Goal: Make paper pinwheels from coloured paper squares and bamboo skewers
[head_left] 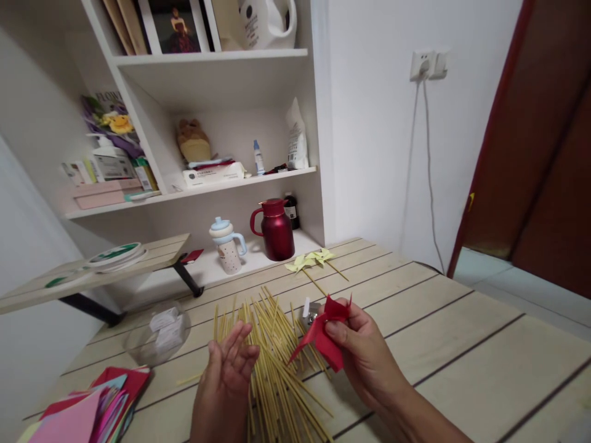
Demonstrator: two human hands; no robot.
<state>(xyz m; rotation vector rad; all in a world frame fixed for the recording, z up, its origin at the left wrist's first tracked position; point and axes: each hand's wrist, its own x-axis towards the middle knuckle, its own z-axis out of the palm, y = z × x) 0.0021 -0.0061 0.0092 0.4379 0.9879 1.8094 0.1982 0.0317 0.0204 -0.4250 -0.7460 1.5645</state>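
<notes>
Low in the centre of the frame, the right hand (364, 357) pinches a folded red paper pinwheel shape (325, 335) between thumb and fingertips, holding it up just above the table. To its left, the left hand (226, 375) is empty, palm turned up and inward, its fingers straight and held loosely together, hovering over the edge of a loose heap of thin pale yellow wooden sticks (272, 351) that fans out across the light wooden slatted tabletop (443, 344). Just behind the red paper a small metal object (310, 311) lies among the sticks; what it is cannot be told. Further back, near the middle of the frame, two pale yellow paper pinwheels on sticks (310, 261) lie on the table. At the lower left corner sits a stack of coloured paper sheets in red, pink and blue (87, 409), and just above it a clear round plastic container holding white slips (159, 335). Behind, on the lowest white shelf, stand a dark red thermos jug (276, 231) and a small cream cup with a blue lid (227, 246).
</notes>
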